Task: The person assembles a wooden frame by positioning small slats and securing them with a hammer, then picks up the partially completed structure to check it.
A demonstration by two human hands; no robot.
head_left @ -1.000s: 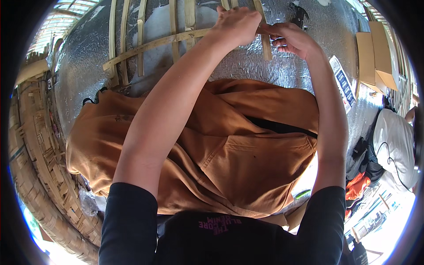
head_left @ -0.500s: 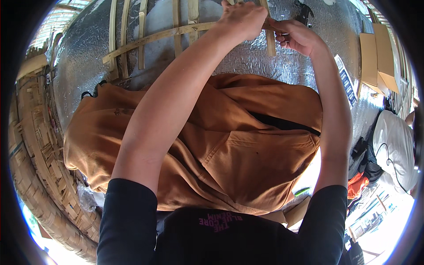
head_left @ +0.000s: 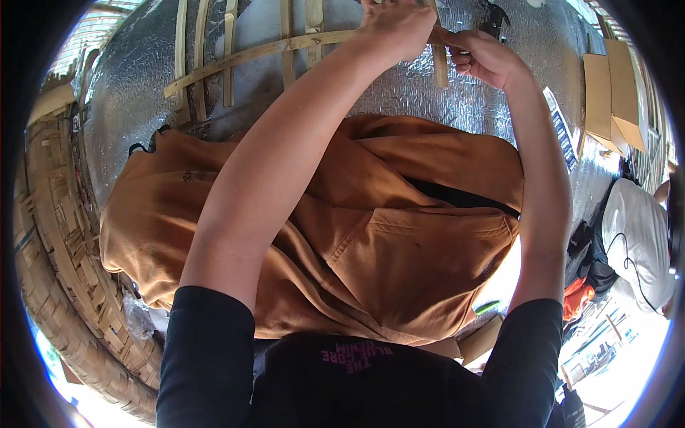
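A lattice of thin bamboo or wooden strips lies at the far side on a silvery foil sheet, several upright strips (head_left: pixel 287 50) crossed by one long crosswise strip (head_left: pixel 235 63). My left hand (head_left: pixel 401 28) is closed over the crosswise strip near its right part; the top picture edge cuts off some fingers, and what they grip is hidden. Just right of it, my right hand (head_left: pixel 489 58) pinches the strip's right end where it meets an upright strip (head_left: pixel 440 68), thumb and forefinger pressed together and the other fingers curled.
A brown hooded garment (head_left: pixel 435 250) covers the near area under my forearms. Foil sheet (head_left: pixel 143 107) spreads around it. A black tool (head_left: pixel 494 20) lies beyond my right hand. Cardboard boxes (head_left: pixel 598 93) stand at right; woven bamboo (head_left: pixel 53 235) curves along the left.
Both hands remain at the strips' crossing. My left hand has shifted slightly, and my right fingers have curled in more. The strips sit a touch higher in view.
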